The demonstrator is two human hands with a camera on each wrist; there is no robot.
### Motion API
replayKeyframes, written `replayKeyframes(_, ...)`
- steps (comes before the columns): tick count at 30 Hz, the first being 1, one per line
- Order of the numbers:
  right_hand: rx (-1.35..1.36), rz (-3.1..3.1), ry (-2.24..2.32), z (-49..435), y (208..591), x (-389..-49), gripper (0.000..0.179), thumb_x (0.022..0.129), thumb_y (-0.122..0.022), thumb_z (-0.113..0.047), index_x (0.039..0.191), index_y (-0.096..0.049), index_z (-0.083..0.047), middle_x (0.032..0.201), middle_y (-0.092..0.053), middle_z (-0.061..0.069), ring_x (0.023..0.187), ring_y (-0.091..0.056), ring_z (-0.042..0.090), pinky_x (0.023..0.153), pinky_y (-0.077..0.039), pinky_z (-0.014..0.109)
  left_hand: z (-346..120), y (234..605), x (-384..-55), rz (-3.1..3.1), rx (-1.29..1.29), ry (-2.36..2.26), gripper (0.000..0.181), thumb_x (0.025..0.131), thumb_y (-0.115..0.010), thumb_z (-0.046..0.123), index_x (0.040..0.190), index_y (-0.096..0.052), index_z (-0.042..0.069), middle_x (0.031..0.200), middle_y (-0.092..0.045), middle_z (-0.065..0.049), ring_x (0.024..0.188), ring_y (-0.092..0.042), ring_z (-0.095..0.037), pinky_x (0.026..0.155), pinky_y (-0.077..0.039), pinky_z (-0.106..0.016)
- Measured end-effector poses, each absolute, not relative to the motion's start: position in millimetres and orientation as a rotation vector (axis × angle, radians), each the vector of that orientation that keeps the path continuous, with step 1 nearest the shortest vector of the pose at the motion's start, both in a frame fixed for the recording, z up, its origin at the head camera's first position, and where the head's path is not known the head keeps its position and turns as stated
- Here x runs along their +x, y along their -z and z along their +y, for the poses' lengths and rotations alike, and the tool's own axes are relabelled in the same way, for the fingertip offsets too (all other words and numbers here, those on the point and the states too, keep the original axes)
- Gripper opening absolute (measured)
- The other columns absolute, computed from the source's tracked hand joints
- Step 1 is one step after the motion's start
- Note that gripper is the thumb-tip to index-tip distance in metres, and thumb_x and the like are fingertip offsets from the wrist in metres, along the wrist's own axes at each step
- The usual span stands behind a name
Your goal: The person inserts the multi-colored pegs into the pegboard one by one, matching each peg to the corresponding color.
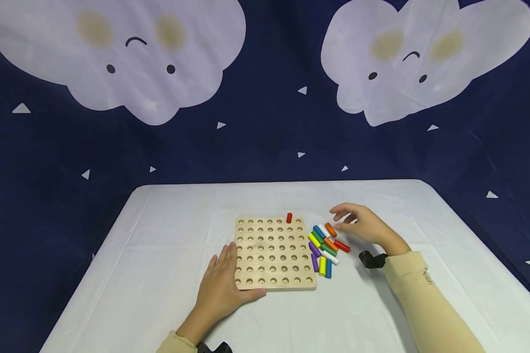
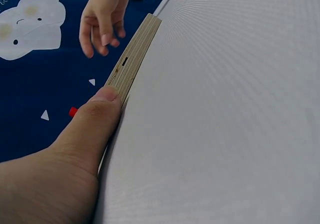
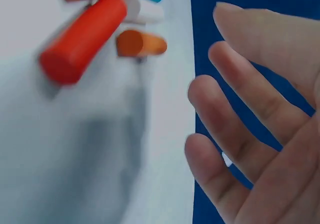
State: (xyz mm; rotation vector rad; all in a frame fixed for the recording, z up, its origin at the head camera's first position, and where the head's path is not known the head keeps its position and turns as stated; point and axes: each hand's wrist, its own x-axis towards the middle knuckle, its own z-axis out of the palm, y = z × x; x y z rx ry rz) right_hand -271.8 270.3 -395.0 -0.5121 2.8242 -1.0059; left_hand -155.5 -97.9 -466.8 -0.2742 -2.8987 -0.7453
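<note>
From the head feed I see a wooden pegboard [image 1: 291, 286] on the white tablecloth [image 1: 159, 240], with one red peg [image 1: 289, 218] standing in the far row, second hole from the right. The left hand [image 1: 222, 288] lies at the board's near-left corner, fingers straight along the left side and thumb extended along the near edge, clamped on nothing. My left wrist feed adds what the head feed can't: the board's layered plywood edge with a small dark slot [image 2: 124, 61], the thumb pressing just short of it, and the red peg's tip peeking over the thumb. The other four fingers are out of sight there.

Loose coloured pegs lie in a cluster just right of the board. The right hand [image 1: 365, 226] hovers beside them, thumb and fingers apart, loosely curved and holding nothing. From the head I can't tell whether a fingertip touches the outermost orange peg [image 1: 331, 229]; my right wrist feed shows a gap between them. That feed also gives me, up close, the round end of a lying red peg [image 3: 82, 41], while the board is outside its view.
</note>
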Motion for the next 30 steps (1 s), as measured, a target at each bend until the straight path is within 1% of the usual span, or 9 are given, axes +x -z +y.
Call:
replayKeyframes(4, -0.499, 2.760, 0.979, 280, 399, -266, 0.041, 0.084, -0.072, -0.022, 0.122, -0.061, -0.014, 0.106, -0.066, 0.006, 0.091, -0.060, 0.020, 0.076, -0.050, 0.031, -98, 468, -155, -2.896, -0.272, 0.739, 0.139, 0.052, -0.061, 0.087, 0.150, -0.015, 0.001, 0.156, -0.024, -0.014, 0.146, -0.020, -0.025, 0.120, -0.014, -0.046)
replayKeyframes(9, -0.538, 2.672, 0.937, 288, 402, -257, 0.040, 0.080, -0.075, -0.024, 0.118, -0.063, -0.016, 0.106, -0.064, 0.005, 0.084, -0.057, 0.018, 0.067, -0.049, 0.028, -98, 468, -155, -2.893, -0.264, 0.745, 0.139, 0.051, -0.061, 0.087, 0.150, -0.016, 0.001, 0.156, -0.024, -0.013, 0.146, -0.021, -0.025, 0.120, -0.014, -0.045)
replayKeyframes(13, -0.596, 2.639, 0.894, 290, 405, -252, 0.038, 0.080, -0.076, -0.024, 0.115, -0.065, -0.019, 0.102, -0.062, 0.005, 0.075, -0.052, 0.015, 0.063, -0.046, 0.023, -98, 468, -155, -2.882, -0.267, 0.745, 0.139, 0.051, -0.061, 0.088, 0.150, -0.018, 0.000, 0.155, -0.025, -0.014, 0.145, -0.022, -0.026, 0.120, -0.015, -0.046)
replayKeyframes(16, -0.646, 2.625, 0.849, 289, 406, -250, 0.037, 0.079, -0.076, -0.025, 0.115, -0.064, -0.022, 0.097, -0.061, 0.005, 0.072, -0.049, 0.014, 0.061, -0.042, 0.022, -98, 468, -154, -2.878, -0.267, 0.742, 0.139, 0.051, -0.060, 0.088, 0.150, -0.018, 0.000, 0.155, -0.026, -0.014, 0.145, -0.023, -0.026, 0.120, -0.016, -0.046)
replayKeyframes(21, -0.667, 2.622, 0.762, 284, 406, -248, 0.034, 0.081, -0.074, -0.022, 0.114, -0.064, -0.024, 0.089, -0.058, 0.001, 0.071, -0.048, 0.012, 0.059, -0.042, 0.022, -98, 467, -154, -2.887, -0.260, 0.745, 0.139, 0.051, -0.062, 0.087, 0.150, -0.018, 0.001, 0.155, -0.025, -0.013, 0.145, -0.023, -0.025, 0.120, -0.015, -0.045)
replayKeyframes(25, -0.643, 2.645, 0.709, 281, 404, -246, 0.033, 0.082, -0.073, -0.017, 0.113, -0.065, -0.023, 0.085, -0.056, 0.000, 0.071, -0.048, 0.013, 0.059, -0.042, 0.022, -97, 466, -154, -2.889, -0.261, 0.742, 0.139, 0.051, -0.063, 0.086, 0.150, -0.018, 0.001, 0.155, -0.026, -0.014, 0.145, -0.023, -0.025, 0.120, -0.015, -0.046)
replayKeyframes(30, -0.614, 2.672, 0.671, 278, 403, -244, 0.034, 0.079, -0.075, -0.019, 0.111, -0.065, -0.020, 0.083, -0.055, -0.001, 0.072, -0.048, 0.013, 0.060, -0.040, 0.022, -97, 465, -154, -2.896, -0.253, 0.744, 0.139, 0.050, -0.064, 0.086, 0.150, -0.018, 0.001, 0.155, -0.025, -0.014, 0.146, -0.022, -0.025, 0.120, -0.015, -0.045)
